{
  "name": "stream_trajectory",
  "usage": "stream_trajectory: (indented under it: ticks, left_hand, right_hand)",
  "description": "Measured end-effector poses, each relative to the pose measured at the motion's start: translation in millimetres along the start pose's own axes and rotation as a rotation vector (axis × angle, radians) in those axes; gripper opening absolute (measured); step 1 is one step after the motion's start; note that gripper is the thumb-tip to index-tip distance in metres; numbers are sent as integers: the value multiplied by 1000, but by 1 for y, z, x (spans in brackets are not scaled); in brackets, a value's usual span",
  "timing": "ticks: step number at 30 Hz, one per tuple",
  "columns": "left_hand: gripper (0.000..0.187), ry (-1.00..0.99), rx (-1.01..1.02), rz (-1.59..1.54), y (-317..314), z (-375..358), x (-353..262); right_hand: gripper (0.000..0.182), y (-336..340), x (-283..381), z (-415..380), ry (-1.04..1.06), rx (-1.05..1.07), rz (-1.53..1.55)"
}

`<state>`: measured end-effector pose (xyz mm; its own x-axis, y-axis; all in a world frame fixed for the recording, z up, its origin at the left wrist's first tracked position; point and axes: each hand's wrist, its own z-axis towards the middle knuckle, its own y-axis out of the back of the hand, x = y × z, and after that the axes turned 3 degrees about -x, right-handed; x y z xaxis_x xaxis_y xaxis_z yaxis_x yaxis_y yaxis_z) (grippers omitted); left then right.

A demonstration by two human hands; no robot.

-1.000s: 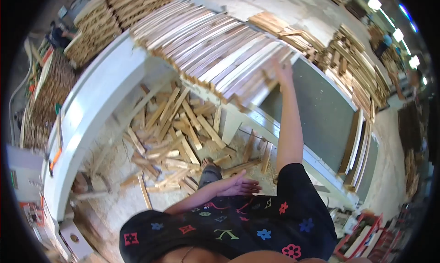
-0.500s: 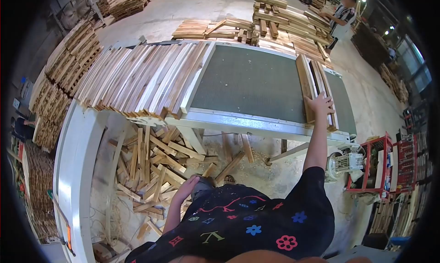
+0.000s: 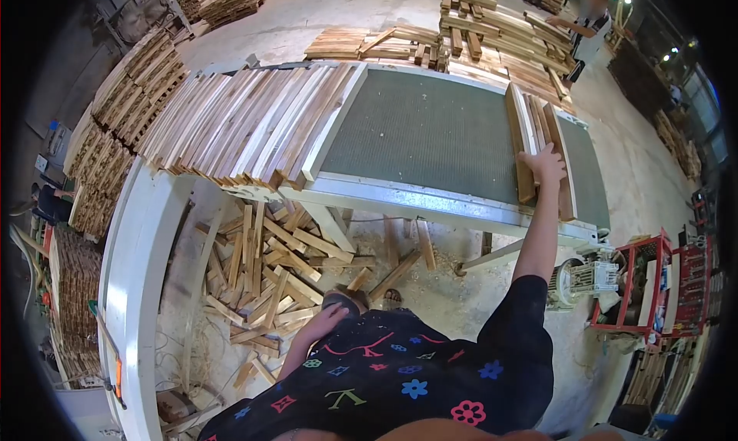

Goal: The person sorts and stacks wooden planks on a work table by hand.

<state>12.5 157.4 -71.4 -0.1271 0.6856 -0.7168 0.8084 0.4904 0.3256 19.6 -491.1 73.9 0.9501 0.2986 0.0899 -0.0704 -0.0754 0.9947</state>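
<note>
My right hand (image 3: 546, 166) reaches over the near ends of a few narrow wooden boards (image 3: 530, 122) standing on edge at the right end of the green conveyor belt (image 3: 423, 129). The thumb is on the left and the fingers curl over toward the right, gripping the middle boards. The outer right board (image 3: 561, 160) leans a little apart from them. My left hand (image 3: 330, 318) is low by my leg, fingers stretched out, holding nothing. A long row of similar boards (image 3: 246, 122) lies side by side across the belt's left part.
Loose offcuts (image 3: 269, 264) litter the floor under the conveyor frame (image 3: 415, 200). Timber stacks (image 3: 127, 103) rise on the left, and more planks (image 3: 492, 37) lie beyond the belt near another person (image 3: 592, 29). A motor (image 3: 584, 279) and red rack (image 3: 634, 287) stand right.
My right hand has gone from spread fingers to a curled grip on the boards, and the right board now stands apart. My left hand has shifted slightly. The view has moved a little.
</note>
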Motion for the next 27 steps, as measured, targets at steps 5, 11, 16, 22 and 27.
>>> stream_trajectory:
  ticks: [5,11,16,22,27]
  left_hand:
    - [83,90,39,-14,-3,-21,30]
    - [79,76,-107,-117,-9,-34,66]
    - [67,205,-176,-380,-33,-19,104]
    - [63,24,289,-728,-69,53,-15]
    - [92,-214,1110,-1375,-136,150,-146]
  right_hand:
    - [122,-19,-18,36,81,30,174]
    - [122,-39,-42,62,247,-172,471]
    - [104,-21,-43,-10,235,-140,143]
    - [107,-20,-68,-168,437,-99,319]
    - [112,-15,-33,-299,493,54,491]
